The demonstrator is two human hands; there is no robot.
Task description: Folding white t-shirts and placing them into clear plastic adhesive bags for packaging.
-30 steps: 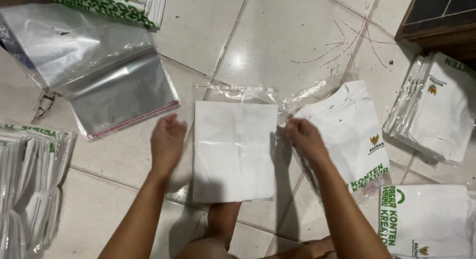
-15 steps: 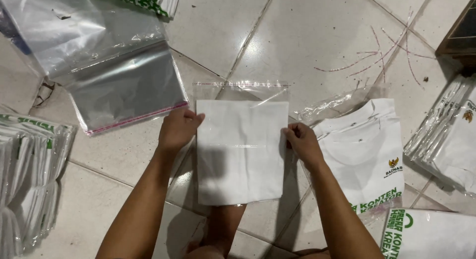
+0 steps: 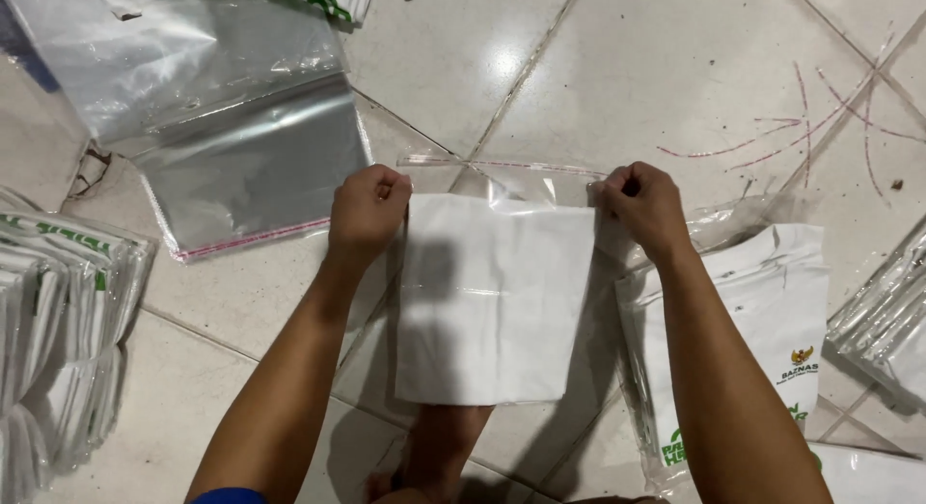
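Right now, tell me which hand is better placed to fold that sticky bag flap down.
Probably the right hand: it pinches the clear flap at its corner. The left hand sits closed at the white folded garment, lower.

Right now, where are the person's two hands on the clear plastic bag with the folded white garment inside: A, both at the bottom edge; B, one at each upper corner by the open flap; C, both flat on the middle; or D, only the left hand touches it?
B: the left hand and the right hand each pinch an upper corner of the clear plastic bag holding the folded white garment, just below its flap.

Tiled floor (image 3: pixel 675 70) bears clear bags (image 3: pixel 222 128) and bagged shirts (image 3: pixel 752 311).
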